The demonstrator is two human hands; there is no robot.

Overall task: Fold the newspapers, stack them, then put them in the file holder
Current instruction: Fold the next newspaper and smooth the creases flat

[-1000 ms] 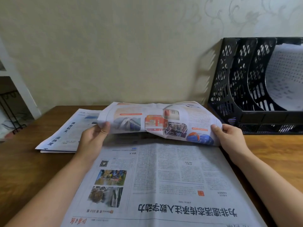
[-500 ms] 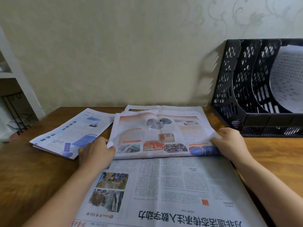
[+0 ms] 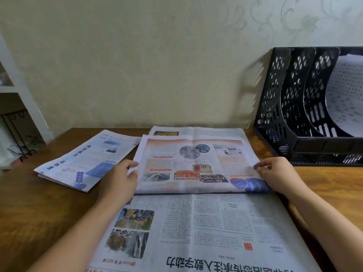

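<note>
A large newspaper (image 3: pixel 206 222) lies open on the wooden table (image 3: pixel 39 203) in front of me, its headline upside down at the near edge. Its far part, a colour page (image 3: pixel 196 163), lies flat with a crease along its near side. My left hand (image 3: pixel 119 179) grips that page's left edge, fingers curled around it. My right hand (image 3: pixel 279 175) pinches the page's right edge. A folded newspaper (image 3: pixel 84 161) with blue pictures rests to the left, apart from the open one. The black perforated file holder (image 3: pixel 284 114) stands at the back right against the wall.
A curved white sheet (image 3: pixel 345 95) sits in the file holder's right compartment. A white shelf unit (image 3: pixel 23 95) with a black wire rack stands beyond the table's left edge. The patterned wall runs right behind the table.
The colour page was raised and curled between my hands; it has since gone down flat on the table's far side. Both hands lowered with it and stay at its edges.
</note>
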